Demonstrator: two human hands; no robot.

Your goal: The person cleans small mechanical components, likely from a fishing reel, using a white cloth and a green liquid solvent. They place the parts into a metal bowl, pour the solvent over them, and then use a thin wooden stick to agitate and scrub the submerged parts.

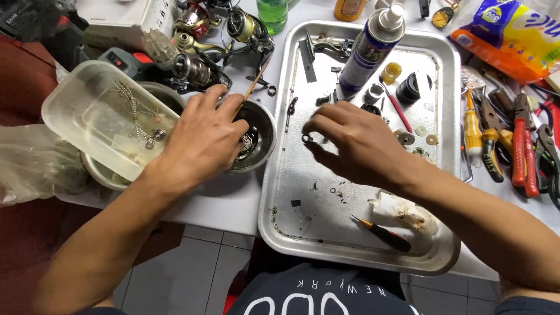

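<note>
My left hand (204, 137) is closed on a thin brush (252, 88) whose tip dips into the metal bowl (265, 131). My right hand (356, 143) pinches a small dark ring (307, 138) just above the metal tray (291, 175). That ring is tiny; I think a loose pinch could drop it among the grit. My forearm lies near the spray can (367, 49), and a nudge might tip it onto the washers (431, 139), of which I count about four. One black-handled screwdriver (382, 233) lies on the tray beside one crumpled rag (405, 211); one clear tub (105, 116) leans by the bowl.
</note>
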